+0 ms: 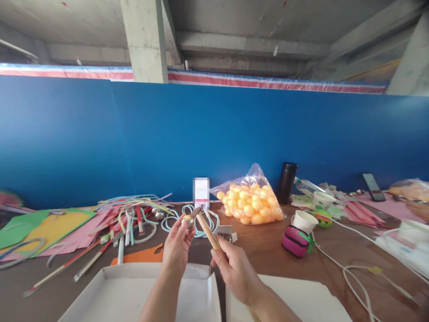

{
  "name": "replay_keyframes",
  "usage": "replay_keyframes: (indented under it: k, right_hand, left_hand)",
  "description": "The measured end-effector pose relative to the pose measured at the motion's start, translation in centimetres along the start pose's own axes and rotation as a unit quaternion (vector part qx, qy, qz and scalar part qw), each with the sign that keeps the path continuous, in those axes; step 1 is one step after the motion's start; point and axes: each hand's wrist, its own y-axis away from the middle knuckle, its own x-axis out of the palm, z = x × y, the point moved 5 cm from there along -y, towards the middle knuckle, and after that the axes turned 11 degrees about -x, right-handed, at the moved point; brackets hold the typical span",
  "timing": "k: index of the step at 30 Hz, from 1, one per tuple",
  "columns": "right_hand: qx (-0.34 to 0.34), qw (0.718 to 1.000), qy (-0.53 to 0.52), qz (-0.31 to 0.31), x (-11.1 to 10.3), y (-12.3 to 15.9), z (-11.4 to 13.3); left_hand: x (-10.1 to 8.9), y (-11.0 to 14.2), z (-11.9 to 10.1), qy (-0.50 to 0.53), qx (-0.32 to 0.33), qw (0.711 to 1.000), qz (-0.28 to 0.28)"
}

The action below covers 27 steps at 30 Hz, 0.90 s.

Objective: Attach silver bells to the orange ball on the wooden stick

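Note:
My left hand [176,246] is raised over the table, its fingertips pinched on a small silver bell [188,221]. My right hand [233,268] grips the wooden handle of a small hammer [206,229]. The hammer's dark head sits right beside the bell, touching or nearly so. Both hands hover above the far edge of an open white cardboard box [134,290]. Beyond them lie pale blue cord loops [187,217] and a small box of metal bits [228,235].
A clear bag of orange balls [250,203] lies behind the hands, with a black cylinder [287,182] beside it. Coloured sticks, tubes and paper sheets [100,228] cover the left. White paper cups [304,220], a pink pouch [295,241], white cables [355,268] and a phone [372,186] lie to the right.

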Motion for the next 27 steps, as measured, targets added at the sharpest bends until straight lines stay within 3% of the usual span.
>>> replay_keyframes:
  k: [15,20,27]
  right_hand:
    - [-0.006,1.000,0.005,0.007,0.12,0.07,0.62]
    - [-0.003,1.000,0.004,0.024,0.35,0.09,0.29]
    - [0.004,1.000,0.006,0.024,0.18,0.06,0.24]
  left_hand:
    - [-0.18,0.05,-0.14,0.025,-0.001,1.000,0.001]
    - [-0.62,-0.32,0.11,0.035,-0.003,0.999,-0.034]
    - [-0.66,-0.45,0.35,0.042,-0.016,0.998,-0.038]
